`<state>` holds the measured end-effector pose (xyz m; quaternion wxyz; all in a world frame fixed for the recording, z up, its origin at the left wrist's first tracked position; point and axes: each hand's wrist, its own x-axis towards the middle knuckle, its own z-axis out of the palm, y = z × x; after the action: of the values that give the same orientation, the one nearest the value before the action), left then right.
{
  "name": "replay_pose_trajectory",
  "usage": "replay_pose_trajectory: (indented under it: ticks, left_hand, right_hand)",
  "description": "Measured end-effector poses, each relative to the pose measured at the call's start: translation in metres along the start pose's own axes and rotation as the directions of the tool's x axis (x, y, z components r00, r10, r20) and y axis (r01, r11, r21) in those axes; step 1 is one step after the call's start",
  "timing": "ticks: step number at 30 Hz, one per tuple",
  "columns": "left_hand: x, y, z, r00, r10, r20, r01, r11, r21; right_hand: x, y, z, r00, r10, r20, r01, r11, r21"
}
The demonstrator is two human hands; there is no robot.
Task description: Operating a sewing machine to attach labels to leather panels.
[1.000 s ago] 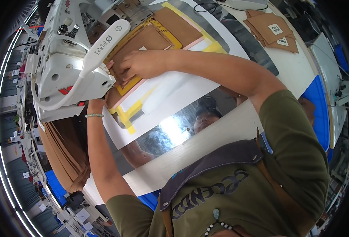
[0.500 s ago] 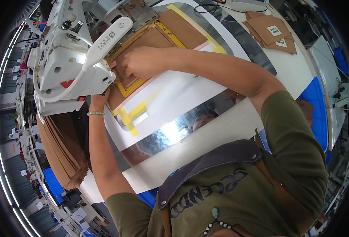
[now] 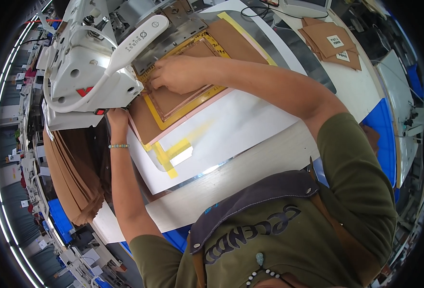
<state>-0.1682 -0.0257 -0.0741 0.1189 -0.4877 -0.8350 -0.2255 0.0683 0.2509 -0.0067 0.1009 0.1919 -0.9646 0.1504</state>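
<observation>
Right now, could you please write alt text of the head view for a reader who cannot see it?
A person's right hand presses a brown leather piece inside a yellow frame beside a white sewing machine. The left hand rests at the frame's left edge, under the machine. Stacks of brown pieces lie to the left.

We see a sewing machine [image 3: 84, 67] cased in glossy white plastic or enamel. Beside it, a matt brown leather-like piece [image 3: 173, 98] lies smooth inside a yellow plastic-looking template [image 3: 192, 103]. Behind the template, a brushed metal plate [image 3: 173, 41] looks dull grey. In front of the template, the white tabletop [image 3: 231, 129] shines, with yellow tape [image 3: 166, 156] stuck on it. Left of the machine hangs a stack of matt brown sheets [image 3: 68, 177]. The apron [image 3: 255, 197] is dark cloth.
</observation>
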Motion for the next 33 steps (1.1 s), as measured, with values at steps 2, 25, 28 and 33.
replay_pose_trajectory:
  ticks: [2,25,28,33]
  left_hand:
    - [0.011,0.037,-0.006,0.898,-0.402,0.178,0.435,0.751,-0.497]
    - [-0.031,0.205,-0.059,0.924,0.27,0.27,-0.24,0.961,-0.14]
    - [-0.021,0.212,-0.04,0.898,0.319,0.303,-0.304,0.948,-0.096]
    - [-0.021,0.212,-0.037,0.882,0.339,0.327,-0.311,0.941,-0.138]
  right_hand:
    - [-0.013,0.004,0.0,1.0,0.023,-0.001,-0.023,0.999,-0.023]
    - [-0.156,-0.005,-0.032,0.944,0.3,-0.135,-0.326,0.907,-0.267]
    - [-0.153,0.0,-0.029,0.955,0.208,-0.212,-0.272,0.899,-0.344]
    - [-0.151,0.004,-0.036,0.955,0.244,-0.167,-0.276,0.939,-0.207]
